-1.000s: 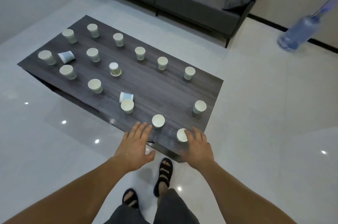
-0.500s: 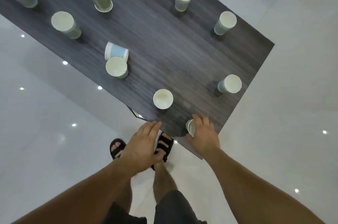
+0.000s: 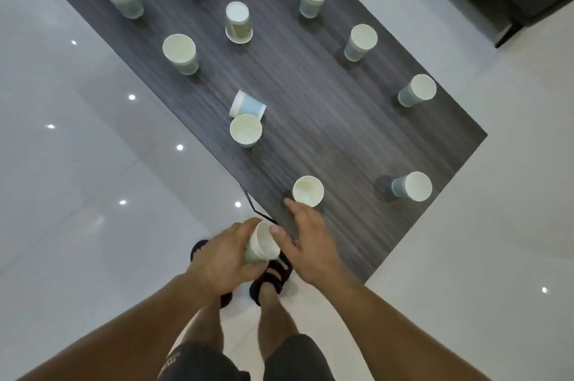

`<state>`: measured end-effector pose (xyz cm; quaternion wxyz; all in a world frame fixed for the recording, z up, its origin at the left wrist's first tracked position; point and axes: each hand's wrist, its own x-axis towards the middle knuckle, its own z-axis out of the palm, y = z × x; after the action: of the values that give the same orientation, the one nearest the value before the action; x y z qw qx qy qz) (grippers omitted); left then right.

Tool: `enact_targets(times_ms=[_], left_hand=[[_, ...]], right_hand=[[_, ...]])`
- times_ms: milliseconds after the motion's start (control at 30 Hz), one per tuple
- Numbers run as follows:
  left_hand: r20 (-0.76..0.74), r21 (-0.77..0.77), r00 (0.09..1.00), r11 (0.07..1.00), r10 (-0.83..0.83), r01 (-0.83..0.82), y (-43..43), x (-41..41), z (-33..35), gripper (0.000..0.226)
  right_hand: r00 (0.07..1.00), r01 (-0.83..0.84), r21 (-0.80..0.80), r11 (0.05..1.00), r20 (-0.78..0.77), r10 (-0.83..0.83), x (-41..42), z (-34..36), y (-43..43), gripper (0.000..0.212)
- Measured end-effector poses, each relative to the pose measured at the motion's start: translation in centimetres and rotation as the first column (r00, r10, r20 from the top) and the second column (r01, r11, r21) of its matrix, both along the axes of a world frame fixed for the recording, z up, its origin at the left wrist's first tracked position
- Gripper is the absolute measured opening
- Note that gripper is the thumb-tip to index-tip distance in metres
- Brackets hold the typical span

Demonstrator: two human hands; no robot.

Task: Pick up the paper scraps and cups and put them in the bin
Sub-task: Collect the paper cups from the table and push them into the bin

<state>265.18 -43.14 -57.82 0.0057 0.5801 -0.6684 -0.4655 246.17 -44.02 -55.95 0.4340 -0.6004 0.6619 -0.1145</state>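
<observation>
Status: early, barely started.

- left hand [image 3: 217,256]: grip closed round one paper cup [image 3: 264,242], fingers and thumb wrapped on its wall, mouth tilted toward the right. It's off the worktop [image 3: 326,119], held over the floor [image 3: 93,163] just past the near edge.
- right hand [image 3: 313,244]: grip wide and holding nothing. Fingers are straight and reach at the nearest cup [image 3: 308,190], fingertips just beside its base; can't tell if they touch.
- Left on the worktop: more than a dozen cups in view. Most are upright, including the corner cup [image 3: 413,186]. A tipped cup [image 3: 250,104] lies on its side against an upright one [image 3: 246,130], and another lies on its side at the far edge. One upside-down cup [image 3: 237,18] sits mid-worktop.
- Paper scraps: none visible.
- Bin: not in view, so nothing shows as binned.

Judgement: one cup collected, second about to be taken (looks like a stack-into-the-held-cup routine, which would save trips). Nearly all the pickup and every bin drop remain. The tipped ones need a side grip or righting first.
</observation>
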Motion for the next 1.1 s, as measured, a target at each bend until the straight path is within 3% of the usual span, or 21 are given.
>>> enact_targets(times_ms=[67, 167, 300, 433, 567, 800, 967, 1100], left_hand=[[0.028, 0.014, 0.996, 0.997, 0.081, -0.082, 0.3, 1.2, -0.2, 0.069], [0.039, 0.011, 0.98, 0.98, 0.196, -0.197, 1.0, 2.8, -0.9, 0.067], [0.044, -0.048, 0.962, 0.962, 0.271, -0.269, 1.6, 3.6, -0.8, 0.066], [0.02, -0.082, 0.964, 0.961, 0.266, -0.263, 0.4, 2.9, 1.3, 0.083], [-0.016, -0.117, 0.989, 0.982, 0.148, -0.149, -1.8, 1.4, 5.7, 0.105], [-0.095, -0.284, 0.991, 0.957, -0.094, 0.063, -4.9, -2.3, 14.7, 0.071], [-0.105, -0.339, 0.935, 0.897, -0.337, 0.285, -5.1, -3.4, 18.8, 0.079], [-0.038, -0.392, 0.8, 0.745, -0.599, 0.54, -3.5, -4.7, 21.5, 0.09]], right_hand=[[0.961, -0.071, -0.207, 0.976, -0.277, 0.011, -1.0, -1.3, -2.7, 0.076], [0.861, -0.178, -0.056, 0.983, -0.492, 0.128, -1.9, -3.5, -6.1, 0.093], [0.828, -0.233, 0.146, 0.961, -0.489, 0.275, -2.1, -5.6, -6.6, 0.074], [0.893, -0.143, 0.114, 0.983, -0.413, 0.178, -2.0, -3.7, -4.3, 0.061], [0.919, -0.064, 0.021, 0.998, -0.39, 0.067, -3.1, 0.9, -1.9, 0.065], [0.877, 0.173, -0.086, 0.981, -0.44, -0.193, -6.0, 10.5, 2.9, 0.059], [0.728, 0.444, -0.247, 0.862, -0.462, -0.507, -5.9, 16.2, 8.7, 0.057], [0.558, 0.641, -0.348, 0.684, -0.4, -0.727, -3.3, 19.2, 15.5, 0.058]])
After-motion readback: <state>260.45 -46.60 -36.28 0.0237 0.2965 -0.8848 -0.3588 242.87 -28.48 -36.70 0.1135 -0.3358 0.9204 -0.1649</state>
